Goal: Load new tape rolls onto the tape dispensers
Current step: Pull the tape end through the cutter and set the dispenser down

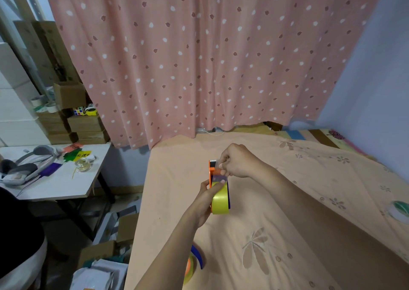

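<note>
1. Nearest, low left of centre on the bed (287,201): second dispenser (194,261), blue and orange with a yellowish roll, half hidden behind the left forearm. Loaded or not: cannot tell.
2. Mid-scene, held just above the peach bedspread: orange tape dispenser (211,174) carrying a yellow tape roll (219,201), roll seated in the frame.
3. Left hand (204,198) wrapped round dispenser and roll from the left side, steadying both.
4. Right hand (236,161) curled over the far end of the dispenser, fingertips pinching what looks like the loose tape end (220,178) near the cutter head.
5. Judged step: roll mounted, free end being threaded toward the cutter. Next move likely calls for pulling the strip straight and taut, adhesive side clear of fingers, then laying it across the blade edge without twisting.
6. Right edge of bed: spare roll (400,211), white and green, well apart from the hands.
7. Far left: desk (66,185) with headphones (26,163) and a clear small roll (83,164).
8. Farthest: pink spotted curtain (199,57).
</note>
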Tool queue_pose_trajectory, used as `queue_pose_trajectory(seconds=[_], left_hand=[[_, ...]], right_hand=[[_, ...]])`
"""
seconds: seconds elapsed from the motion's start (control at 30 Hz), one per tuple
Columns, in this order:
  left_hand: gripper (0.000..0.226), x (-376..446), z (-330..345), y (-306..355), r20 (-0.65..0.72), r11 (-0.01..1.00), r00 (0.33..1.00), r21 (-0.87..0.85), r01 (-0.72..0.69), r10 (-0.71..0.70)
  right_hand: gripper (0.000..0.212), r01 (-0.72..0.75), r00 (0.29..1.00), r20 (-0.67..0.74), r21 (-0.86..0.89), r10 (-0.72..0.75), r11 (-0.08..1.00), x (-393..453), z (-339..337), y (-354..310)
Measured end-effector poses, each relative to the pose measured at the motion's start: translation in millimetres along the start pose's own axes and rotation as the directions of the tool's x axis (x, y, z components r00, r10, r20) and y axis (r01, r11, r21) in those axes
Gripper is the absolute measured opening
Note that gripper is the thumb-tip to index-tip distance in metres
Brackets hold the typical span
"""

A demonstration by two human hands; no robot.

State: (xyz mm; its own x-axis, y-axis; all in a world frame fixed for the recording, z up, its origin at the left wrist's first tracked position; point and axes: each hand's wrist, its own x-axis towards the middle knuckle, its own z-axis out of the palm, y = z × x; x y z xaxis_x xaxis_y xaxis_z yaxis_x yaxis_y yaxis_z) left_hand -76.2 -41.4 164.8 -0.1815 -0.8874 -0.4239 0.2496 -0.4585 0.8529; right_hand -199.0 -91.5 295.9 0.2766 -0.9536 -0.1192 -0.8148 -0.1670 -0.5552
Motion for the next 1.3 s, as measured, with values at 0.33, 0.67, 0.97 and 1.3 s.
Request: queue_pose_trajectory(seconds=[0.33,0.67,0.97,1.3], left_hand=[[0.069,1,-6,7,-0.003,0.999,1.0,-0.043,0.003,-0.003],[0.059,-2,-8,-2,0.032,0.997,0.999,-0.069,-0.035,0.037],[0.08,-4,-10,-9,0.062,0.996,0.996,-0.048,-0.069,0.071],[0.098,-8,-15,-12,0.128,0.996,0.991,0.082,-0.037,0.026]], right_hand=[[0.023,-0.061,0.998,-0.03,0.035,0.063,0.997,0,0,2],[0.025,-0.228,0.965,-0.09,0.167,0.245,0.959,12,-11,3],[0.03,-0.271,0.957,-0.069,0.125,0.281,0.954,24,-21,0],[0.019,-0.184,0.982,0.065,0.119,0.178,0.976,35,-32,-12]])
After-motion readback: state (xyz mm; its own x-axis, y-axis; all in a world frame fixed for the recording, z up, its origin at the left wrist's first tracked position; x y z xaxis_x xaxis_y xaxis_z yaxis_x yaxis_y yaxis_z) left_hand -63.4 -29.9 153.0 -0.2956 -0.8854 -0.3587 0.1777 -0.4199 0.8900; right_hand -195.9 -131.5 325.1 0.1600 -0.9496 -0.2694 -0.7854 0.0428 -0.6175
